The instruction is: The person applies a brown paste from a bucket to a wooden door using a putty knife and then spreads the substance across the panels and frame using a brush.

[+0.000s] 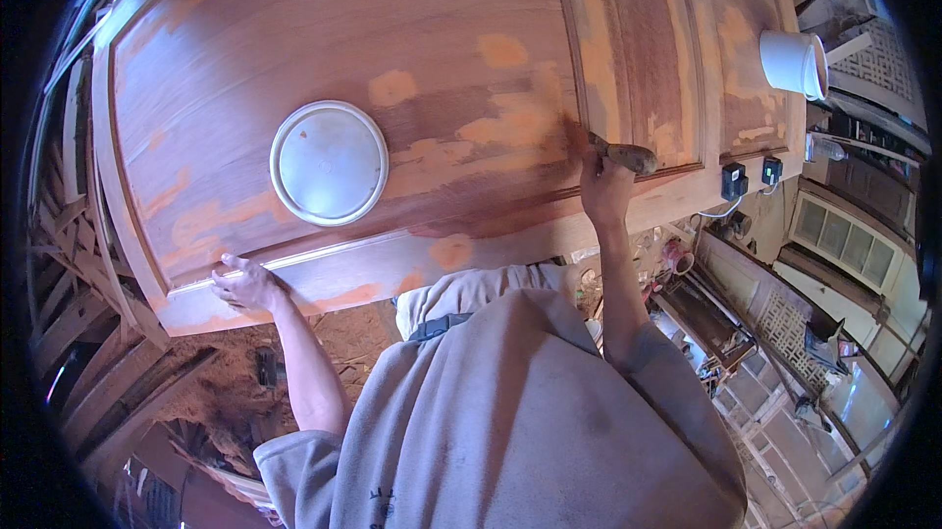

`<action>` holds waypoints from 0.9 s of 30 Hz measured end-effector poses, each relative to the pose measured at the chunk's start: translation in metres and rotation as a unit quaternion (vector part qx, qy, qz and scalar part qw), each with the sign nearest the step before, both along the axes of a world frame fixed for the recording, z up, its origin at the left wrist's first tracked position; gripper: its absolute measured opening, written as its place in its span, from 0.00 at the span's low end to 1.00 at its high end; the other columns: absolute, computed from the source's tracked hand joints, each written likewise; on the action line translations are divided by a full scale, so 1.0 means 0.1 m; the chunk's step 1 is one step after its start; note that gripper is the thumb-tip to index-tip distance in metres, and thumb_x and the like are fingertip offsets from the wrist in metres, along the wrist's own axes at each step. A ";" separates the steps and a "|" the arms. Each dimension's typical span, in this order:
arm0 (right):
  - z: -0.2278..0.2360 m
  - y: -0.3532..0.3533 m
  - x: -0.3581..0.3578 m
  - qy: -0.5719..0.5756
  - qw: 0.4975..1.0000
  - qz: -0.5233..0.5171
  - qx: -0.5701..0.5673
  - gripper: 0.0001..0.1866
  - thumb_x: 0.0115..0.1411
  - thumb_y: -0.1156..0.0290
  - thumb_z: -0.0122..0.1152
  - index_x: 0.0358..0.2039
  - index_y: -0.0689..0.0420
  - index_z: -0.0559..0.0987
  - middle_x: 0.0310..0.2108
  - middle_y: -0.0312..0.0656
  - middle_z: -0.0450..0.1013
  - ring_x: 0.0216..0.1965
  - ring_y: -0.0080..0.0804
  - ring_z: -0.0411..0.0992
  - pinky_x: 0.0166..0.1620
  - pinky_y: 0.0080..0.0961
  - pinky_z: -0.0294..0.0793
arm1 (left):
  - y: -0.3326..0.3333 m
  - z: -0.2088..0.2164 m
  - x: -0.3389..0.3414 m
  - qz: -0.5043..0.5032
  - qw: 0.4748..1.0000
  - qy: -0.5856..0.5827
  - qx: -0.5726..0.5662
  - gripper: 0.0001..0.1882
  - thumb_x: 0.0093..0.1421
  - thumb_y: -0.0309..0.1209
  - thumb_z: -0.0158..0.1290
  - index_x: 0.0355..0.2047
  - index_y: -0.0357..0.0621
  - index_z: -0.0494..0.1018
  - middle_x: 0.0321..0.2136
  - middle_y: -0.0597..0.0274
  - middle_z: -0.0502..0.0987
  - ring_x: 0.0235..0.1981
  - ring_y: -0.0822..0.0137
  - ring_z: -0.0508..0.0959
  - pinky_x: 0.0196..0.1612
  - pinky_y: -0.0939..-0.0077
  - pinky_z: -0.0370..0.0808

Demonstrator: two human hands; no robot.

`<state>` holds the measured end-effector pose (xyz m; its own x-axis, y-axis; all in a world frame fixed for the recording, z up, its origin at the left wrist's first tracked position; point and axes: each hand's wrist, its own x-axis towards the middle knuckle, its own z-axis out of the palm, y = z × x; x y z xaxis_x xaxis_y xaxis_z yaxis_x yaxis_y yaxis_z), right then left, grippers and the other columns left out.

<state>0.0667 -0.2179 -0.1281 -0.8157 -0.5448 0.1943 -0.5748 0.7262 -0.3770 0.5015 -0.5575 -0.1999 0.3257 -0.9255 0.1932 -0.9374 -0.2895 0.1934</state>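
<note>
grey cloth of the person's shirt (530, 411) fills the near part of the view, both forearms reaching out from it toward a large wooden door panel (294, 28) that lies flat like a worktop. the left hand (247, 284) rests on the panel's near edge, fingers bent loosely and spread over the raised moulding, gripping nothing, only pressing on the wood. the right hand (605, 185) is farther along the same near rail, closed tight around the handle of a paintbrush (618, 151), whose dark bristle end touches the panel at the border between the big flat field and a narrower recessed section. the wood there is reddish brown, broken by pale orange patches of filler, and the stretch just left of the brush looks darker and wet. just beyond the left hand, in the middle of the flat field, lies a round white lid (329, 163), flat side down, well apart from the brush. farther off, near the panel's far right corner, stands a white plastic bucket (793, 63). under the near edge the floor is covered in sawdust (353, 333), and to the right, below the panel, a cluttered bench (716, 323) with tools shows dimly.
</note>
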 end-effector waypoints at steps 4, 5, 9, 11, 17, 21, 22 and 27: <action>-0.01 0.02 0.02 -0.085 0.995 -0.027 0.040 0.08 0.62 0.73 0.58 0.37 0.65 0.80 0.31 0.57 0.75 0.35 0.58 0.73 0.36 0.47 0.70 | 0.00 -0.01 0.02 -0.001 1.000 0.004 -0.002 0.40 0.68 0.60 0.36 0.61 0.34 0.64 0.63 0.32 0.60 0.66 0.42 0.60 0.67 0.46 0.55; -0.04 0.03 0.02 -0.091 0.994 -0.031 0.042 0.08 0.62 0.74 0.57 0.37 0.65 0.80 0.31 0.58 0.75 0.35 0.58 0.74 0.37 0.47 0.70 | 0.00 -0.01 0.01 -0.001 1.000 0.004 -0.003 0.40 0.68 0.60 0.36 0.61 0.34 0.64 0.63 0.32 0.60 0.66 0.42 0.60 0.67 0.46 0.55; -0.01 0.03 0.04 -0.125 0.989 -0.040 0.062 0.09 0.62 0.73 0.58 0.38 0.65 0.80 0.31 0.57 0.75 0.34 0.58 0.74 0.37 0.47 0.71 | 0.01 0.00 0.00 0.007 1.000 -0.005 -0.002 0.40 0.67 0.61 0.36 0.62 0.35 0.64 0.63 0.32 0.59 0.66 0.42 0.59 0.67 0.46 0.54; -0.08 0.07 0.03 -0.143 0.989 -0.036 0.023 0.09 0.62 0.72 0.58 0.38 0.65 0.80 0.29 0.57 0.75 0.34 0.58 0.74 0.37 0.47 0.71 | 0.01 0.01 -0.03 0.008 1.000 -0.003 0.001 0.41 0.67 0.61 0.35 0.62 0.35 0.64 0.63 0.32 0.59 0.66 0.42 0.59 0.67 0.46 0.54; -0.27 0.30 -0.15 -0.275 0.958 -0.064 -0.053 0.11 0.65 0.67 0.57 0.36 0.64 0.80 0.30 0.48 0.76 0.31 0.42 0.74 0.36 0.38 0.72 | -0.02 -0.09 0.02 0.007 0.999 -0.024 -0.030 0.40 0.67 0.61 0.36 0.60 0.35 0.66 0.60 0.37 0.64 0.62 0.44 0.65 0.63 0.47 0.58; -0.19 0.28 -0.35 -0.531 0.792 -0.120 -0.276 0.12 0.67 0.64 0.58 0.38 0.62 0.80 0.33 0.31 0.75 0.34 0.19 0.71 0.38 0.24 0.73 | 0.00 -0.08 0.07 0.004 0.999 -0.021 -0.028 0.40 0.67 0.61 0.36 0.61 0.35 0.66 0.61 0.36 0.63 0.64 0.44 0.62 0.65 0.47 0.56; -0.20 0.31 -0.39 -0.530 0.793 -0.116 -0.277 0.12 0.67 0.64 0.58 0.38 0.62 0.80 0.33 0.31 0.75 0.34 0.19 0.71 0.38 0.24 0.73 | 0.00 -0.07 0.04 0.001 1.000 -0.006 -0.013 0.40 0.67 0.61 0.36 0.61 0.35 0.65 0.63 0.35 0.61 0.66 0.43 0.60 0.66 0.47 0.56; -0.13 0.32 -0.43 -0.405 0.874 -0.092 -0.251 0.15 0.68 0.65 0.56 0.37 0.65 0.81 0.33 0.38 0.80 0.36 0.26 0.77 0.42 0.24 0.75 | -0.02 -0.10 0.08 0.010 1.000 -0.016 -0.018 0.40 0.67 0.61 0.36 0.61 0.36 0.66 0.63 0.35 0.61 0.66 0.43 0.60 0.66 0.47 0.56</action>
